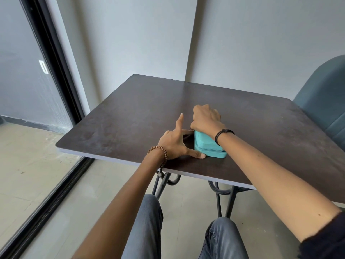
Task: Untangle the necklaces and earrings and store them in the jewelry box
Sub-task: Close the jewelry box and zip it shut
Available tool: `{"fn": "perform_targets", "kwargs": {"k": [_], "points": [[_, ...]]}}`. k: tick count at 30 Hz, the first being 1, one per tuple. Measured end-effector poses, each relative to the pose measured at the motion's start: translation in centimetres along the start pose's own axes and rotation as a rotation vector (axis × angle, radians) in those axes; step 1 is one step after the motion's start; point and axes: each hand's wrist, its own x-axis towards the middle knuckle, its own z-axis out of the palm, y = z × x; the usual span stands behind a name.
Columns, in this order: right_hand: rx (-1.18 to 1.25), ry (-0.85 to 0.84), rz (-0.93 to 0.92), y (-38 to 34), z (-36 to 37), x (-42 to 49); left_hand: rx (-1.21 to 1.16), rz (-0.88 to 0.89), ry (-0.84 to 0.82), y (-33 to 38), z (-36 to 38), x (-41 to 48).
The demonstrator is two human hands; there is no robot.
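A small turquoise jewelry box (207, 148) lies closed on the dark table (130, 118), near its front edge. My left hand (175, 141) braces the box's left side: the thumb presses its near corner, straight fingers touch the far corner, and the index finger points up. My right hand (205, 118) lies over the far end of the box with its fingers curled down around that end. No necklaces or earrings show anywhere in view.
A blue-grey padded chair (324, 101) stands at the table's right. A dark-framed glass door (56, 86) runs along the left. White walls close off the back. My knees (151, 212) are under the table's front edge, beside its metal legs (220, 199).
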Motion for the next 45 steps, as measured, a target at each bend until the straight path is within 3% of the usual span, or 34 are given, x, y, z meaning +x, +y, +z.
{"fn": "perform_targets", "kwargs": {"k": [12, 22, 36, 45], "points": [[-0.202, 0.218, -0.217, -0.9, 2.0, -2.0, -0.04, -0.023, -0.025, 0.1, -0.2, 0.1], [-0.221, 0.212, -0.251, -1.3, 2.1, -3.7, -0.053, -0.025, 0.025, 0.4, -0.3, -0.4], [-0.409, 0.06, -0.305, -2.1, 1.4, -2.6, -0.026, -0.059, 0.035, 0.2, -0.2, -0.2], [-0.395, 0.102, -0.307, -2.4, 1.3, -3.9, -0.03, -0.076, 0.029, 0.0, -0.4, -0.2]]}}
